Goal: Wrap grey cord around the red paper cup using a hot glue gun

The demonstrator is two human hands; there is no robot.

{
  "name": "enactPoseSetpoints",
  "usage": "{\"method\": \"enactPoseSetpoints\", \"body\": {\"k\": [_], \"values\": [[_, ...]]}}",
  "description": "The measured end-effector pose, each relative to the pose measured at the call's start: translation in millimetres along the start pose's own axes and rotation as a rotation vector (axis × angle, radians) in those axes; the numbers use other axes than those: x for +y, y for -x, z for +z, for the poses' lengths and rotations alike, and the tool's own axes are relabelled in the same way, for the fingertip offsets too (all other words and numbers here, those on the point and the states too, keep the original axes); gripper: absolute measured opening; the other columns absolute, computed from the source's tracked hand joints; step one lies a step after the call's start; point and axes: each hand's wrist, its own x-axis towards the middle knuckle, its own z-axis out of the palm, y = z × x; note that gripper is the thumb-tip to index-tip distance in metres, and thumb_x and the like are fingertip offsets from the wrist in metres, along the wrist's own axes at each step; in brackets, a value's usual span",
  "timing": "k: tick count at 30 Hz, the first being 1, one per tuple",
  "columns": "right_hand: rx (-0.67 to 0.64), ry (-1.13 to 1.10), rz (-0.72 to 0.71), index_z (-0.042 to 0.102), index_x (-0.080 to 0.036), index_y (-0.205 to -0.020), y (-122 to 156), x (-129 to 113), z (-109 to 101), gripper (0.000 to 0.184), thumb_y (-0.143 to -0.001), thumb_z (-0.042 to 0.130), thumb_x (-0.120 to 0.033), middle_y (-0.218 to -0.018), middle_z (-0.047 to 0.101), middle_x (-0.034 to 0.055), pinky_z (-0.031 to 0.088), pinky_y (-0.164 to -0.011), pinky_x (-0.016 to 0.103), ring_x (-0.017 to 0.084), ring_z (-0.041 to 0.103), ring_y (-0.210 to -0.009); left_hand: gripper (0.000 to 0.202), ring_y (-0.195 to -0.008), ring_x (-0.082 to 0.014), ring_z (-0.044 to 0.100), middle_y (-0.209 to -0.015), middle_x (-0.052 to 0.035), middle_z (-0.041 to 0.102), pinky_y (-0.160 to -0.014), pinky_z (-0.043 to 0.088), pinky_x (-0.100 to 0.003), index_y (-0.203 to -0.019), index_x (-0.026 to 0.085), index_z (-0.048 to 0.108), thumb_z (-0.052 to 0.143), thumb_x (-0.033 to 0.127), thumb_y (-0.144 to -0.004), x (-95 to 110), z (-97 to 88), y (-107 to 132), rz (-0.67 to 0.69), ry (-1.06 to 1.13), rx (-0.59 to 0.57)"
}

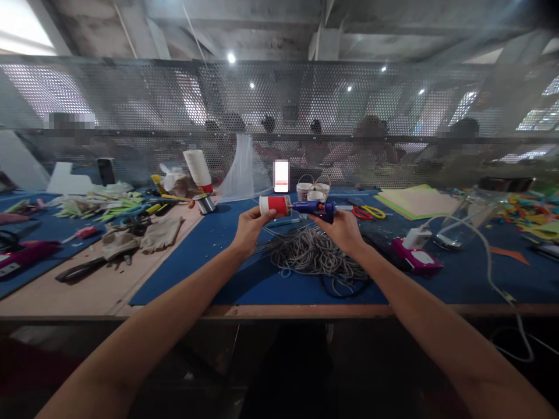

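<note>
My left hand (250, 228) holds a red and white paper cup (274, 205) on its side, fingers wrapped round it. In my right hand (343, 231) is a blue hot glue gun (312, 206), its nozzle pointing left at the cup's end; whether the tip touches the cup I cannot tell. A glue stick shows at the gun's back. Below both hands lies a tangled heap of grey cord (317, 253). Just behind the gun stand small cups with handles (318, 191), like little baskets.
A stack of paper cups (197, 169) and a wire spool (204, 203) stand at left. Work gloves (161, 234) lie nearer. Red and yellow scissors (369, 212), coloured paper (414, 201), a glass jar (469, 218) and a purple power strip (417, 257) with a white cable are at right.
</note>
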Motion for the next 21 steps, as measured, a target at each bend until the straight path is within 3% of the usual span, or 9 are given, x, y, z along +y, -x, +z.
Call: {"method": "enactPoseSetpoints", "body": {"k": [13,21], "values": [[-0.031,0.07,-0.005,0.078,-0.018,-0.081,0.1,-2.3,-1.6,0.041,-0.092,0.058,-0.053,-0.071,0.073,0.011,0.037,-0.062,0.033,0.025,0.067,-0.069,0.041,-0.092,-0.0237,0.07,-0.094,-0.0091,0.078,-0.094,0.05,-0.039,-0.099,0.014,0.078,0.084,0.042,-0.07,2.5,0.8,0.0,-0.013,0.024,0.012],[-0.039,0.083,-0.012,0.078,-0.017,-0.082,1.0,-2.5,-1.9,0.043,-0.093,0.057,-0.054,-0.072,0.073,0.0117,0.035,-0.062,0.033,0.025,0.066,-0.068,0.032,-0.087,-0.0207,0.07,-0.092,-0.0079,0.078,-0.091,0.051,-0.036,-0.096,0.015,0.079,0.083,0.038,-0.072,3.2,1.2,-0.7,-0.024,0.039,0.028]]}}
